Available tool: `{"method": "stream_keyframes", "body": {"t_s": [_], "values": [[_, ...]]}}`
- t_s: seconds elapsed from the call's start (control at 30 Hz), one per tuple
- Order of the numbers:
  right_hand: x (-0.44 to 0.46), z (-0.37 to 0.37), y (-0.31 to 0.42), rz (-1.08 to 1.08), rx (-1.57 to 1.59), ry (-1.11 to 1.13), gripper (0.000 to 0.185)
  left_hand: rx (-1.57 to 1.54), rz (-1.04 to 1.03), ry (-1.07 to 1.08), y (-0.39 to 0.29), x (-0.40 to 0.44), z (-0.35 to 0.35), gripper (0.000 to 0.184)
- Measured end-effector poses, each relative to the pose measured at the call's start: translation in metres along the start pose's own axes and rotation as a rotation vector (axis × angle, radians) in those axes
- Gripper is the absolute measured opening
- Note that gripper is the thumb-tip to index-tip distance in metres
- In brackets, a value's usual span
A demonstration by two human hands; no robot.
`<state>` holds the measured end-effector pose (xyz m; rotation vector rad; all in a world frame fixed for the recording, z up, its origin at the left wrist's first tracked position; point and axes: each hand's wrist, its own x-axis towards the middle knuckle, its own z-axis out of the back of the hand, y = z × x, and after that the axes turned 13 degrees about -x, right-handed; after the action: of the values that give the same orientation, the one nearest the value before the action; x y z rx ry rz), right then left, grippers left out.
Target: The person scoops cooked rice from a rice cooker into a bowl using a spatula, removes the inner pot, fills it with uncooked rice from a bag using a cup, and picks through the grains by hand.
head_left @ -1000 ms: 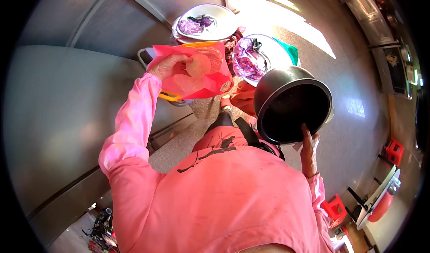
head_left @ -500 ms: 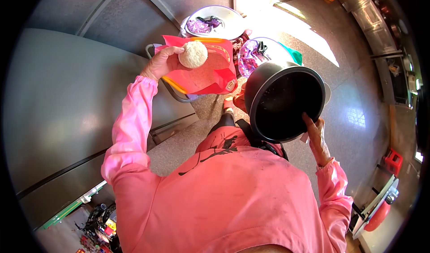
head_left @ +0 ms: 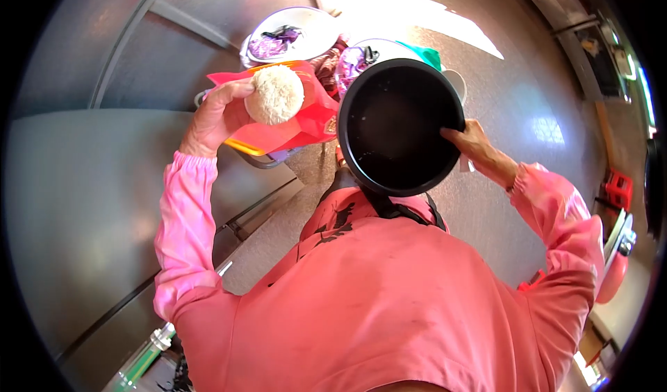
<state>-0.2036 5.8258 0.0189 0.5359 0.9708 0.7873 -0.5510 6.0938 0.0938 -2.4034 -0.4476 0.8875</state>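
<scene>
My left hand (head_left: 217, 118) is closed round a cup heaped with white grains, seemingly rice (head_left: 276, 95), its thumb at the rim. Beneath and behind that cup lies an open red bag (head_left: 309, 122) with a yellow edge. On the right, my right hand (head_left: 479, 145) grips the rim of a dark round pot (head_left: 399, 128), thumb inside and fingers outside. The pot's mouth faces me, and a few white specks show on its inner wall. The cup and the pot are apart.
Two white basins, one at the back (head_left: 313, 34) and one behind the pot (head_left: 389, 47), hold purple patterned cloth. A grey cabinet surface (head_left: 90, 204) fills the left. Red stools (head_left: 617, 188) and a counter (head_left: 590, 59) stand at the right.
My left hand has lifted the grain-filled cup out of the red bag and brought it closer. The pot has moved left toward the cup, its mouth now facing me more directly.
</scene>
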Motion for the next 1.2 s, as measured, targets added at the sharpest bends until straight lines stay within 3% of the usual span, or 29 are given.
{"method": "stream_keyframes", "body": {"t_s": [0.1,0.27,0.4,0.43,0.57,0.8,0.93,1.1,1.2], "values": [[0.008,-0.006,-0.006,-0.073,-0.042,0.018,0.032,0.071,0.016,-0.004,0.010,-0.009,-0.037,0.040],[0.009,-0.011,-0.003,0.003,-0.032,-0.008,0.032,0.157,0.127,0.131,0.033,-0.004,-0.098,0.042],[0.005,-0.016,-0.003,-0.012,-0.050,-0.020,0.032,0.510,0.033,0.146,0.069,0.022,-0.111,0.047],[0.008,-0.017,-0.009,-0.031,-0.084,-0.027,0.032,0.532,-0.044,0.159,0.083,0.029,-0.113,0.048],[0.000,-0.022,-0.012,-0.084,-0.076,-0.051,0.034,1.361,-0.680,0.191,0.128,0.042,-0.123,0.055],[-0.019,-0.029,-0.011,-0.115,-0.069,-0.071,0.034,2.122,-1.281,0.374,0.182,0.045,-0.114,0.055],[-0.010,-0.037,-0.038,-0.123,-0.049,-0.089,0.035,1.919,-1.247,0.408,0.173,0.033,-0.094,0.056],[-0.014,-0.040,-0.044,-0.098,0.037,-0.104,0.035,1.168,-0.859,0.167,0.166,0.019,-0.095,0.059],[-0.011,-0.041,-0.049,-0.084,0.024,-0.106,0.035,0.663,-0.548,0.151,0.162,0.021,-0.092,0.061]]}}
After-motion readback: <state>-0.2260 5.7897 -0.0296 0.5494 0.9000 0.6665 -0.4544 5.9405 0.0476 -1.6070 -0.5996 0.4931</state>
